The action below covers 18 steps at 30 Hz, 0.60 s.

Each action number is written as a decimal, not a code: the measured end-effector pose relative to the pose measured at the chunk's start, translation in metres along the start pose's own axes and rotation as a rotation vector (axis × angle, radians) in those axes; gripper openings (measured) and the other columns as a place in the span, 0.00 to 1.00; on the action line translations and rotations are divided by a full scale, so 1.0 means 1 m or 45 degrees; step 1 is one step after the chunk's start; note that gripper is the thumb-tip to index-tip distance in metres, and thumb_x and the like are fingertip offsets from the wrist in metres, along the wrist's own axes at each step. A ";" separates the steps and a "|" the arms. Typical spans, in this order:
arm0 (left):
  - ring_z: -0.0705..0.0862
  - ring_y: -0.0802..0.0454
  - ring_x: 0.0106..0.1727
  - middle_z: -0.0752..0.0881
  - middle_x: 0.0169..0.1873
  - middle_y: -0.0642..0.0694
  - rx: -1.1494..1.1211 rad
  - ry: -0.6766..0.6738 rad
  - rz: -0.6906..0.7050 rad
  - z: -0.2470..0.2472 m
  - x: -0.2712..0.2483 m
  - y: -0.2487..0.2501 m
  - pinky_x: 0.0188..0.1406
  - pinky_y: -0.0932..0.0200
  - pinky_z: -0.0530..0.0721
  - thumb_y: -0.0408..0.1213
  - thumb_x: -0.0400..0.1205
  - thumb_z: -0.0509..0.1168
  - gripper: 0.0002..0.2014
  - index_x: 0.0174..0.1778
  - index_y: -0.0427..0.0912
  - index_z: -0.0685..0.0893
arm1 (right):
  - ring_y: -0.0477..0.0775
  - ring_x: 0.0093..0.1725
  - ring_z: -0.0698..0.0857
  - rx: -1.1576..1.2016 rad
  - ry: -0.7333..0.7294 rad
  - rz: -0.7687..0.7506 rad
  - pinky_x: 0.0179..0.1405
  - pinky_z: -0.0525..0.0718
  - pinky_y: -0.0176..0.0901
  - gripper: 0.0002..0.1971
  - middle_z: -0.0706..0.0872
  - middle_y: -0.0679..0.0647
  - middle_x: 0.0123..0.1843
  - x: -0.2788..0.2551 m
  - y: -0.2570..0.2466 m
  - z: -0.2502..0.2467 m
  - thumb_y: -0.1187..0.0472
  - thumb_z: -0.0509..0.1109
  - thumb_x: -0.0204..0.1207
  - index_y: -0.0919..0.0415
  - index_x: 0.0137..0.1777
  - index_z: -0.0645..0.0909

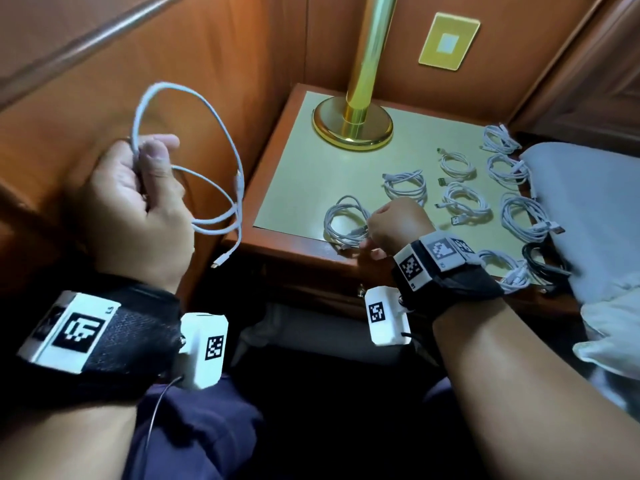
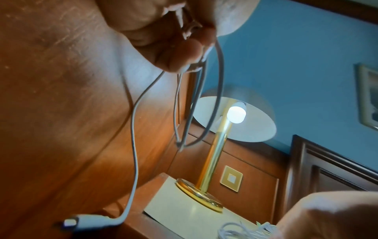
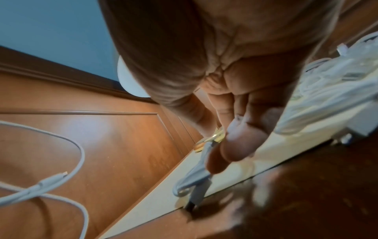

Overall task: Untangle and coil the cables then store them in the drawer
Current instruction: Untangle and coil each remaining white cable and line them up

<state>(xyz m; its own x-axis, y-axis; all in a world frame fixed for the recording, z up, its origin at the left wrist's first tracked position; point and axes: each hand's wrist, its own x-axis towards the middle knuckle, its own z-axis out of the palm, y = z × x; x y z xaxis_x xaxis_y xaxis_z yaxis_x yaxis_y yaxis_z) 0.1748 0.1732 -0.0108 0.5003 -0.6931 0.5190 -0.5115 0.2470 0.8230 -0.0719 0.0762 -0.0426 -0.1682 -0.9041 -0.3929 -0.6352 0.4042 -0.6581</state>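
While left hand (image 1: 128, 199) grips loose white looped cable (image 1: 221, 161), right hand (image 1: 394, 223) pinches coiled white cable (image 1: 344, 220); more white coils (image 1: 464, 199), brass lamp base (image 1: 353, 126) beyond fingers.

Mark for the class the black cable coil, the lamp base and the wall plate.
black cable coil (image 1: 543, 263), head view, on its dark loops.
lamp base (image 1: 352, 128), head view, on the brass disc.
wall plate (image 1: 449, 41), head view, on its centre.
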 end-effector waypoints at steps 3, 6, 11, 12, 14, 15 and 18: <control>0.80 0.34 0.23 0.77 0.24 0.45 0.016 -0.100 0.005 0.003 -0.006 0.001 0.25 0.42 0.80 0.57 0.88 0.56 0.17 0.51 0.52 0.86 | 0.64 0.47 0.92 -0.163 0.098 -0.077 0.54 0.90 0.61 0.15 0.92 0.66 0.49 -0.007 -0.002 -0.002 0.68 0.65 0.75 0.73 0.59 0.85; 0.77 0.38 0.21 0.76 0.21 0.47 -0.068 -0.266 -0.009 0.005 -0.014 0.014 0.23 0.49 0.78 0.53 0.87 0.59 0.15 0.44 0.49 0.86 | 0.56 0.60 0.84 -0.404 0.186 -0.274 0.54 0.77 0.42 0.21 0.83 0.58 0.68 -0.023 -0.004 -0.007 0.59 0.68 0.79 0.59 0.73 0.78; 0.62 0.52 0.17 0.67 0.18 0.54 -0.535 -0.838 -0.165 -0.005 -0.052 0.045 0.20 0.60 0.61 0.47 0.84 0.65 0.18 0.32 0.39 0.81 | 0.48 0.62 0.81 -0.150 -0.004 -0.762 0.61 0.80 0.44 0.42 0.68 0.52 0.73 -0.074 0.008 -0.007 0.46 0.78 0.73 0.43 0.84 0.60; 0.60 0.53 0.16 0.65 0.18 0.52 -0.634 -0.954 -0.200 -0.011 -0.062 0.055 0.18 0.61 0.58 0.46 0.83 0.65 0.19 0.31 0.37 0.80 | 0.48 0.65 0.79 -0.055 -0.062 -0.839 0.64 0.79 0.43 0.43 0.69 0.51 0.72 -0.087 0.014 -0.009 0.47 0.79 0.73 0.42 0.84 0.60; 0.59 0.54 0.17 0.63 0.18 0.49 -0.728 -1.120 -0.236 -0.019 -0.079 0.067 0.17 0.61 0.55 0.45 0.82 0.66 0.20 0.29 0.36 0.79 | 0.47 0.66 0.79 0.109 -0.184 -0.929 0.64 0.80 0.44 0.30 0.77 0.49 0.69 -0.110 0.025 -0.013 0.49 0.77 0.76 0.43 0.78 0.73; 0.59 0.54 0.17 0.63 0.17 0.47 -0.735 -1.154 -0.238 -0.023 -0.089 0.074 0.16 0.61 0.55 0.45 0.83 0.66 0.20 0.29 0.35 0.78 | 0.46 0.61 0.83 0.159 -0.241 -0.937 0.60 0.82 0.46 0.18 0.84 0.47 0.62 -0.123 0.033 -0.018 0.50 0.74 0.79 0.46 0.68 0.82; 0.62 0.52 0.16 0.64 0.17 0.43 -0.687 -0.982 -0.304 -0.030 -0.116 0.087 0.17 0.62 0.58 0.47 0.85 0.66 0.24 0.29 0.34 0.75 | 0.57 0.39 0.89 0.375 -0.360 -0.862 0.48 0.85 0.53 0.16 0.86 0.52 0.32 -0.152 0.063 -0.029 0.51 0.66 0.82 0.60 0.37 0.84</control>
<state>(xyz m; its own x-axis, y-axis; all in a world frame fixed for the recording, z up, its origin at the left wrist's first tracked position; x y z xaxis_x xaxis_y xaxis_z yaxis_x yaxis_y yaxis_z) 0.0933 0.2955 0.0073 -0.1445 -0.9714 0.1886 0.0297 0.1862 0.9821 -0.1086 0.2351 -0.0056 0.4069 -0.9129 0.0315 -0.2984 -0.1654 -0.9400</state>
